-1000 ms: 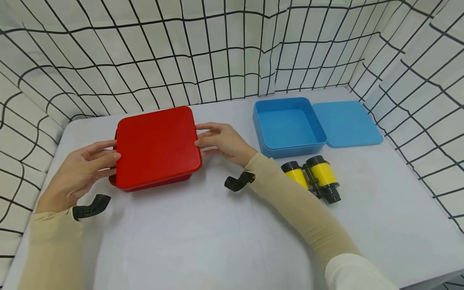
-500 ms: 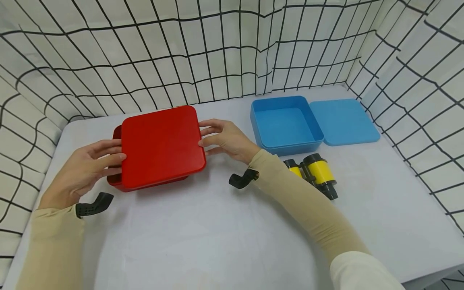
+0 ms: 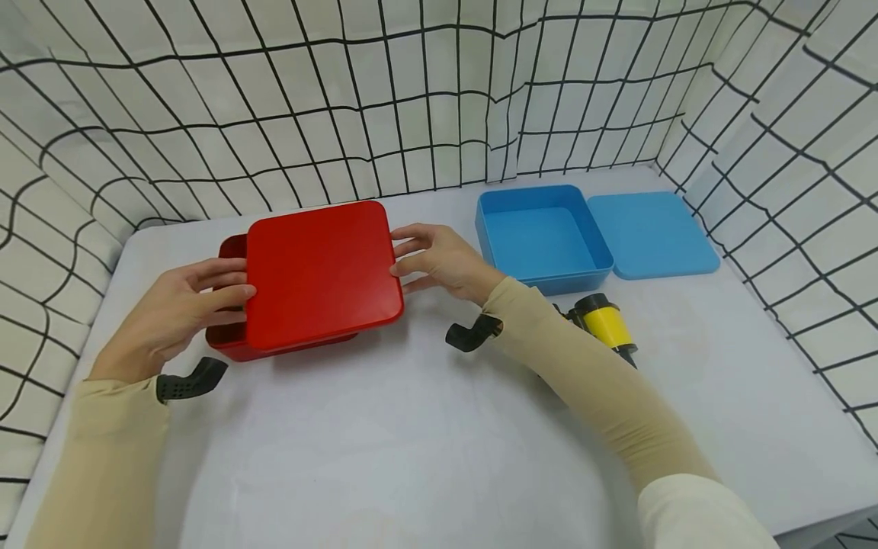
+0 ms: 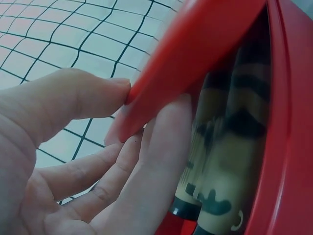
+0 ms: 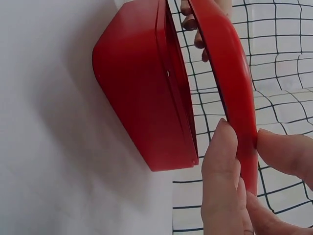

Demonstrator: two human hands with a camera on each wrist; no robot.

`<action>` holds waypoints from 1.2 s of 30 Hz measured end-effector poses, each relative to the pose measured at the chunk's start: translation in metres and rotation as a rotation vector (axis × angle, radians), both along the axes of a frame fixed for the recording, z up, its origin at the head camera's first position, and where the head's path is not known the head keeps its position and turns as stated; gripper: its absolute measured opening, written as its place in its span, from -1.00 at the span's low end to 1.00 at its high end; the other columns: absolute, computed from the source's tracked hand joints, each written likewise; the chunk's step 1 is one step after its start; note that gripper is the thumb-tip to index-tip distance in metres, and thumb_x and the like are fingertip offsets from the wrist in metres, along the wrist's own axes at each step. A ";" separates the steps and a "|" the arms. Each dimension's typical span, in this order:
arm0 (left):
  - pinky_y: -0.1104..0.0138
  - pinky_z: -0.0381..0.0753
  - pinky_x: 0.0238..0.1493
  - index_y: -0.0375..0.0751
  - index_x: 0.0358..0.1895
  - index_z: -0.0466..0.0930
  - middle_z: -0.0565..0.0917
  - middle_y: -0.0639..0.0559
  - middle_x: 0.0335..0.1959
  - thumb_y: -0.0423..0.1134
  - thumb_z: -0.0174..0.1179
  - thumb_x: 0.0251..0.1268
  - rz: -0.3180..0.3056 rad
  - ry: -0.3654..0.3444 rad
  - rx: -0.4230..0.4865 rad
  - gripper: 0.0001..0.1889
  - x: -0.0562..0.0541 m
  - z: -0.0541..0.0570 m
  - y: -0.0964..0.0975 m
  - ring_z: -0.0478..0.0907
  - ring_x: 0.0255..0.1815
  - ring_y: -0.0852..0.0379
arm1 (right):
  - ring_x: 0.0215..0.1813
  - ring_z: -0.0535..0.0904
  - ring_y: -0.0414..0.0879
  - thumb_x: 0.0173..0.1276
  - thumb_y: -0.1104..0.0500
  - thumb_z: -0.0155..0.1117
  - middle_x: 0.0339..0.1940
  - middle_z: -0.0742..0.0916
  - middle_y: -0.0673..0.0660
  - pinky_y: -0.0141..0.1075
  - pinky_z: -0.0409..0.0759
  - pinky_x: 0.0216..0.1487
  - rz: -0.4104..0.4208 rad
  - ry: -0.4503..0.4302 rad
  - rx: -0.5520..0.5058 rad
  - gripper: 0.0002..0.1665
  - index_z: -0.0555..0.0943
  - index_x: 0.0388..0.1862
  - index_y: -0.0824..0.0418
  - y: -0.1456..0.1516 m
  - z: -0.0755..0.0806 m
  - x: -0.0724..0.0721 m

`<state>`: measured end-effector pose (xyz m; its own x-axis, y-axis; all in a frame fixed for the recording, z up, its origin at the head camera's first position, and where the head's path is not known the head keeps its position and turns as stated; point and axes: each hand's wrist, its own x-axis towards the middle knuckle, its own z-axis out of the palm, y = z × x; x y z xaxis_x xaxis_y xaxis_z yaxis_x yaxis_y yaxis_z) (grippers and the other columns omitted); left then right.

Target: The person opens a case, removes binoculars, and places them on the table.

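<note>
Left hand [image 3: 180, 313]: pinches the red lid [image 3: 325, 274] at its 9 o'clock edge, thumb outside, fingers beneath.
Right hand [image 3: 446, 263]: pinches the same lid at its 3 o'clock edge, thumb on the outer face, fingers on the underside.
Hand spacing: well apart, lid between them.
Red box [image 5: 132, 83]: stands on the white table [image 3: 384, 457], partly beneath the lid.
Governing relation: lid lies offset toward 3 o'clock of its box, long axis roughly 9 to 3, right end swung slightly toward 12. A gap shows between lid and box rim. Left hand is nearer the uncovered 9 o'clock end.
Box contents: camouflage-patterned tubes [image 4: 234, 147], two visible side by side; cannot tell whether joined.
Yellow-and-black binoculars [image 3: 608, 326]: at 4 o'clock from the right hand, partly hidden by the right sleeve [image 3: 597, 412].
Blue box [image 3: 569, 284]: near 3 o'clock of the right hand.
Blue lid [image 3: 655, 235]: flat, just beside the blue box at its 3 o'clock.
Count: hands, two; boxes, one red, one blue; lids, one red, one blue; yellow-and-black binoculars, one.
</note>
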<state>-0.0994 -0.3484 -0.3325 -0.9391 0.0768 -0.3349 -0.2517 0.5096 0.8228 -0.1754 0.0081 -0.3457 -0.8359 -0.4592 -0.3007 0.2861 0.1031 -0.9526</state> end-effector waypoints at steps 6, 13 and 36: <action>0.44 0.76 -0.02 -0.23 0.61 0.10 0.47 0.29 0.15 0.10 0.27 0.43 0.009 0.016 0.006 -0.14 -0.004 0.002 0.011 0.68 -0.07 0.39 | 0.09 0.72 0.08 0.32 0.36 0.41 0.21 0.66 0.19 -0.02 0.80 0.02 -0.003 -0.005 0.021 -0.27 0.45 0.45 0.12 0.008 0.002 -0.003; 0.37 0.76 0.04 -0.17 0.61 0.12 0.52 0.37 0.12 0.13 0.29 0.40 0.012 -0.017 0.033 -0.13 -0.006 0.003 0.020 0.70 -0.03 0.38 | 0.10 0.71 0.09 0.33 0.37 0.38 0.23 0.64 0.20 -0.01 0.80 0.01 0.003 -0.001 0.039 -0.28 0.44 0.45 0.13 0.017 0.004 -0.006; 0.33 0.78 0.02 -0.11 0.58 0.20 0.56 0.26 0.12 0.16 0.33 0.35 0.019 -0.028 0.086 -0.15 -0.017 0.004 0.056 0.78 -0.11 0.26 | 0.20 0.69 0.10 0.32 0.33 0.42 0.28 0.63 0.17 -0.04 0.79 0.06 -0.006 0.026 0.144 -0.26 0.43 0.46 0.10 0.051 0.004 -0.014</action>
